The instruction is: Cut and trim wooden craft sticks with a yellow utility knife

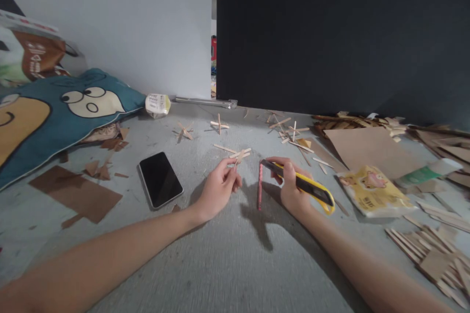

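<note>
Over the middle of the grey tabletop [216, 264]: left hand [219, 187] has a short, flat, pale wooden stick [240, 157] pinched between thumb and fingers, other pale sticks [224, 148] just beyond it. Right hand [293, 186] is wrapped around a yellow-and-black plastic box cutter [315, 188], front end angled toward the left hand; can't tell if blade is out. Slim red-pink patterned rod [260, 190] sits between the hands, far end at the cutter's front end; contact unclear. Black-screened rectangular phone [160, 179] lies left of the left hand. Right of the right hand: yellow printed plastic packet [376, 190], then a loose pile of flat wooden strips [407, 247] nearer the camera. Small crossed-stick piece [219, 125] stands farther back.
</note>
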### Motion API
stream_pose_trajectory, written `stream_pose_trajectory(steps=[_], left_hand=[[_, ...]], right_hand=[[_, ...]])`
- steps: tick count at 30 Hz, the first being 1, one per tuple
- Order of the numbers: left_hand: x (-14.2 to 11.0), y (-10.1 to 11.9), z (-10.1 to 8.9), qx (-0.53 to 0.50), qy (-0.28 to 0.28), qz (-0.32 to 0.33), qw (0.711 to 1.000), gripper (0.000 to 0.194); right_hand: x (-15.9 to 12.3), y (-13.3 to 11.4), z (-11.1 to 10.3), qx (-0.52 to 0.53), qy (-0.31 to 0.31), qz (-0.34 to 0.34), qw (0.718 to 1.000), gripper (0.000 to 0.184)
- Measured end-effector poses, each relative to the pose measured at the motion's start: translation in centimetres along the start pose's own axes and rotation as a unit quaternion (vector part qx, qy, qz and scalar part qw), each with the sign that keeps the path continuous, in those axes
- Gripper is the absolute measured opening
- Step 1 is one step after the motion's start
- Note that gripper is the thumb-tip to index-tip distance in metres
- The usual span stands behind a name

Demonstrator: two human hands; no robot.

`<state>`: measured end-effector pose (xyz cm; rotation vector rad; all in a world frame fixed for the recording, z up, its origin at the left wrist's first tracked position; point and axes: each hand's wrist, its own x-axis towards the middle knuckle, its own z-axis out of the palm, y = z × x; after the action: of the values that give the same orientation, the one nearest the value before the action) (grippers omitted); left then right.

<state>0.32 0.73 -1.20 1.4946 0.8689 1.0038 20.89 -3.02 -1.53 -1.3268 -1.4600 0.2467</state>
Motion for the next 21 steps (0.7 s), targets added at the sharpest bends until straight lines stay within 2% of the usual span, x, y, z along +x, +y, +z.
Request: stream_pose_trajectory(steps=[4, 7, 12, 21], left_hand=[[-0.1, 0.2, 0.1, 0.015, -0.025, -0.008, 1.000, 0.037], [-0.2, 0.4, 0.1, 0.029, -0.038, -0.011, 0.999, 0.035], [-0.2, 0.5, 0.1, 0.041, -0.037, -0.012, 0.998, 0.031], [-0.3, 0.6, 0.1, 0.046, -0.040, -0.010, 0.998, 0.029]], right_hand=[[-0.6, -1.4, 0.1, 0.046, -0.035, -0.039, 0.998, 0.032], [-0.5, -1.7, 0.5, 0.055, -0.046, -0.057, 0.996, 0.025], [-0.2, -1.4, 0.8, 0.028, -0.074, -0.090, 0.993, 0.025], [-0.2, -1.3, 0.7, 0.028, -0.073, -0.128, 0.989, 0.023]])
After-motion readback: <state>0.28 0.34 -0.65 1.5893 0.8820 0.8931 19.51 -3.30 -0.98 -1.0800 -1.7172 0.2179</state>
